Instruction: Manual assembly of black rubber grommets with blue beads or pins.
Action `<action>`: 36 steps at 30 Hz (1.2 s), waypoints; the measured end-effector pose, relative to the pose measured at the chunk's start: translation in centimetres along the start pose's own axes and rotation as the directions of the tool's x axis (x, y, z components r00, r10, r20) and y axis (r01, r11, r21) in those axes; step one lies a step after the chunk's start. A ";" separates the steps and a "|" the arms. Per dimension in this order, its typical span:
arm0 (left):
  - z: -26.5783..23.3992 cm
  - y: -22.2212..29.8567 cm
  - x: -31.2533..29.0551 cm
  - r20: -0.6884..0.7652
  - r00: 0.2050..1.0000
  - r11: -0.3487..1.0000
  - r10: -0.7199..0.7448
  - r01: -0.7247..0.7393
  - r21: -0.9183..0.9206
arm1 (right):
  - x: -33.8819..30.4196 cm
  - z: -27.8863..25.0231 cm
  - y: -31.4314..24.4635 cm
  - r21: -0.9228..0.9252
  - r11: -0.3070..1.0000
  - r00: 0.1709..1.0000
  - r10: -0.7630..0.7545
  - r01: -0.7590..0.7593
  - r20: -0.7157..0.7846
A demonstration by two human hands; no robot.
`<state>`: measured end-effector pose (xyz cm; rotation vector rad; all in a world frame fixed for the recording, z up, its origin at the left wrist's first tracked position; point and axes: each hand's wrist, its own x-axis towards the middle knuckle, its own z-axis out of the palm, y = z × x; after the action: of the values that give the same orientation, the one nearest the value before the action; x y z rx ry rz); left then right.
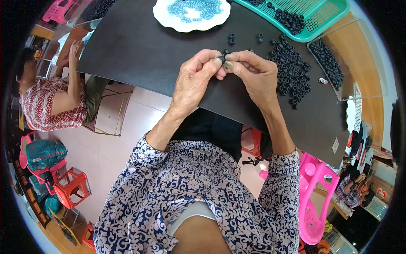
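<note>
My left hand [192, 78] and my right hand [256, 74] meet over the near part of the dark table. Between their fingertips a small round black part [222, 59] is pinched, mostly covered by the fingers. A few similar black parts sit just beyond my fingers, among them a pair of ring-shaped black pieces [231, 39]. Right beside my right hand spreads a loose pile of small black ring-shaped parts [289, 67]. Beyond my hands stands a white scalloped plate [163, 17] holding many tiny translucent blue rings [213, 6].
A green mesh basket [327, 27] with black parts is at the far right. Next to it, a clear plastic box [361, 72] holds more of them. At left, another person [55, 101] sits by the table [131, 51]. A pink plastic chair [311, 199] stands at right.
</note>
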<state>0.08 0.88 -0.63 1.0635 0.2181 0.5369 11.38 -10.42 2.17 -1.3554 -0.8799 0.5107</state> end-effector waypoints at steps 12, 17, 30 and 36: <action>-0.6 0.2 0.5 0.087 0.993 0.997 -0.078 0.079 -0.003 | 0.4 -0.8 0.9 0.091 0.994 0.998 0.063 -0.062 -0.003; 0.0 0.0 0.5 0.105 0.992 0.996 -0.071 0.064 0.068 | 0.1 -0.9 0.8 0.165 0.985 0.998 0.049 -0.056 0.043; 0.3 0.3 0.4 0.048 0.996 0.996 -0.080 0.081 -0.024 | -0.4 -3.6 0.5 -0.148 0.987 0.990 -0.075 0.057 -0.120; -0.5 0.2 0.8 0.080 0.991 0.988 -0.103 0.111 -0.103 | 3.3 -13.5 -2.8 -0.729 0.683 0.998 -0.067 0.049 0.005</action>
<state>0.51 1.72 -0.60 0.9597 0.1773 0.4072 23.50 -16.73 5.95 -2.0493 -1.1699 0.0644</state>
